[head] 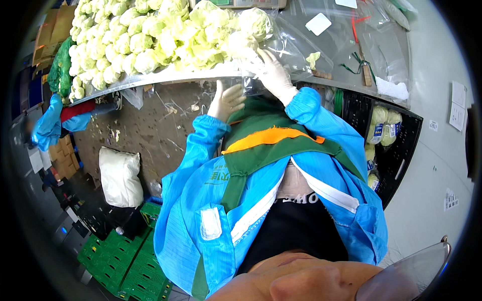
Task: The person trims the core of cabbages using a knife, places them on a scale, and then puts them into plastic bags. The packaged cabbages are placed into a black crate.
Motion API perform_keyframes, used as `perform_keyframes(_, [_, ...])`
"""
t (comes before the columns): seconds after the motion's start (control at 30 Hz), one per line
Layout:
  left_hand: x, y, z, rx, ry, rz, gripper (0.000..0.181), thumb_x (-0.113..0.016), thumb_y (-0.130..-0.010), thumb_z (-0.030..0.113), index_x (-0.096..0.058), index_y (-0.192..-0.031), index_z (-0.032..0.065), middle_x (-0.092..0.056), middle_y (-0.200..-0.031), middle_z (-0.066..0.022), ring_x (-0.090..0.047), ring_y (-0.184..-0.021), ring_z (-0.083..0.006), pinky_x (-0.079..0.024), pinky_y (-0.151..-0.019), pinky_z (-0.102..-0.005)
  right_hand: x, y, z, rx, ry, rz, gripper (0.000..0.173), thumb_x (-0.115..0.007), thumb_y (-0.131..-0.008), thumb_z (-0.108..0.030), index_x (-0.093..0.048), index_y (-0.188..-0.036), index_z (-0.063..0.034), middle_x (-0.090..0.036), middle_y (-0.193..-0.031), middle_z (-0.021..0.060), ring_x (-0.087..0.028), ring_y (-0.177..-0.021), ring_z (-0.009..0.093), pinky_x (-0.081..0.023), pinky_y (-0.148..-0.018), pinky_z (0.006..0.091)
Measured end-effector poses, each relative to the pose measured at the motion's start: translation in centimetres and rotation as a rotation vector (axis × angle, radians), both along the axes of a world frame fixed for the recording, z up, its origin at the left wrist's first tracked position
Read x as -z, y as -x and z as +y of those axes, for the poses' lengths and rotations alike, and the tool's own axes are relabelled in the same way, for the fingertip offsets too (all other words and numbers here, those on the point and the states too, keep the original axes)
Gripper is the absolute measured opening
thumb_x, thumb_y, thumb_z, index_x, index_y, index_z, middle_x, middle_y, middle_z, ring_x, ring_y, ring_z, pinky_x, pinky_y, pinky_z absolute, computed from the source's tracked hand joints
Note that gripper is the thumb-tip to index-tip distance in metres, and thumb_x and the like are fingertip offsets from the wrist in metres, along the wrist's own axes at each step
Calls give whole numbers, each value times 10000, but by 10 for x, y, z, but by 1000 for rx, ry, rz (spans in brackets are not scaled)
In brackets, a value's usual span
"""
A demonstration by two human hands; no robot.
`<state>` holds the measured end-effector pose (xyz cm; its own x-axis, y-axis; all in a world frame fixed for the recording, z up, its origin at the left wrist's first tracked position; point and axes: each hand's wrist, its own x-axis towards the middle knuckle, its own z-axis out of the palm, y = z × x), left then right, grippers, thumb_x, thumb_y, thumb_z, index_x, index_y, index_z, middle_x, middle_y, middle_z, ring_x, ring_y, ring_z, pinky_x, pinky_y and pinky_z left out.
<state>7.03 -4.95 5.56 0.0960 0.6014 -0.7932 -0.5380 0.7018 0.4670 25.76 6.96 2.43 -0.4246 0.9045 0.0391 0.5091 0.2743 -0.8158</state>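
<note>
My left hand (228,99), in a pale glove, is held just off the table's front edge, thumb raised and fingers spread, with nothing seen in it. My right hand (276,73), gloved too, reaches over the edge with its fingers on bunched clear plastic bag film (253,67); its thumb is hidden. Right beyond those fingers lies a pale green leafy head (241,45), apparently under the film. Another head (256,24) rests behind it in clear plastic. Loose leaves (196,41) lie to the left, beside many rows of cabbage-like heads (122,43).
On the table's right are clear bags (346,22), a wooden-handled tool (366,75) and a white cloth (391,88). Below stands a black crate (403,154) with wrapped heads. A white sack (120,177), green crates (124,259) and another person (49,124) are at left.
</note>
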Motion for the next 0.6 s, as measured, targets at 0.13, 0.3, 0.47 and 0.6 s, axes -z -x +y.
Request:
perform_keyframes(0.13, [24, -14, 31, 99, -83, 119, 502, -594, -956, 406, -580, -1273, 16, -640, -1178, -101, -607, -1049, -194, -469, -932, -335, -25, -29, -16, -44, -85, -85, 579, -649, -871, -166, -444, -1406, -85, -504, -1362, 201, -501, -1234, 378, -435, -1014, 415])
perform_keyframes(0.3, [40, -30, 39, 208, -199, 237, 331, -651, -940, 258, -658, -1122, -18, -689, -955, -82, -628, -815, -140, -506, -749, -292, -49, -35, -7, -51, -159, -57, 504, -624, -888, -147, -485, -1368, -84, -543, -1319, 195, -526, -1195, 381, -451, -982, 410])
perform_keyframes(0.47, [4, -22, 20, 29, -238, -49, 190, -621, -951, 156, -673, -1008, -18, -608, -732, -23, -562, -676, -139, -485, -694, -305, -66, -69, -37, -20, 1, -81, 158, -670, -856, -197, -689, -982, -106, -687, -1029, 74, -656, -939, 274, -531, -779, 358])
perform_keyframes(0.6, [15, -15, -2, -64, -172, 34, 209, -631, -948, 186, -674, -1000, -11, -615, -744, -27, -568, -687, -138, -494, -711, -306, -95, -91, -37, 404, -345, -79, 528, -828, -723, -244, -600, -1160, -53, -593, -1163, 130, -582, -1057, 322, -484, -889, 414])
